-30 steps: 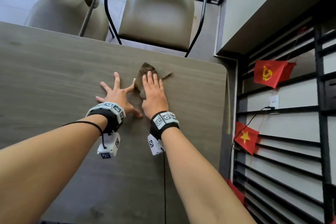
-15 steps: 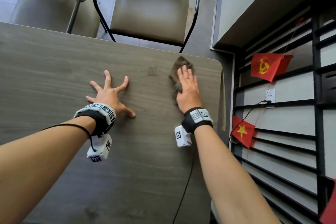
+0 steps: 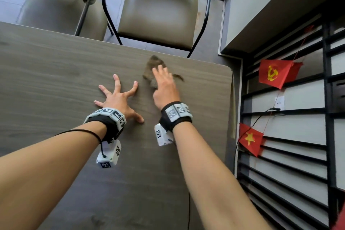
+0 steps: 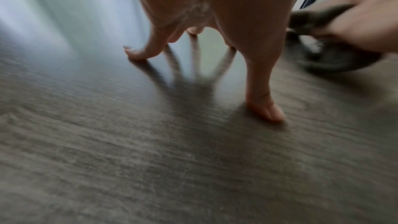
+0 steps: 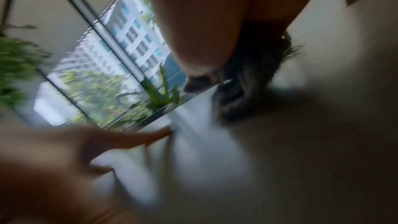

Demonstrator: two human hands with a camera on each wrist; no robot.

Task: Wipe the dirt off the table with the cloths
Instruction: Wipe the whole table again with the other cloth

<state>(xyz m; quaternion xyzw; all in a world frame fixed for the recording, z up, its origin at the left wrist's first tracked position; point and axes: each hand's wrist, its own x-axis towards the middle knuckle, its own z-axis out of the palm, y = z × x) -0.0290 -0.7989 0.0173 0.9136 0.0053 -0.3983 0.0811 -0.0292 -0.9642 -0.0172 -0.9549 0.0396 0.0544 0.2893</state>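
Note:
A crumpled grey-brown cloth lies on the dark wood-grain table near its far right corner. My right hand presses flat on the cloth with straight fingers, blurred by motion. The cloth shows under that hand at the right edge of the left wrist view, and as a dark wad in the right wrist view. My left hand rests just left of the cloth, fingers spread, fingertips propped on the bare tabletop, holding nothing.
Two grey padded chairs stand beyond the table's far edge. The table's right edge runs beside a black slatted wall rack hung with red flags. A cable trails from my right wrist.
My right hand has swept the cloth back left from the table's right edge to beside my left hand. The left hand has stayed planted with fingers spread.

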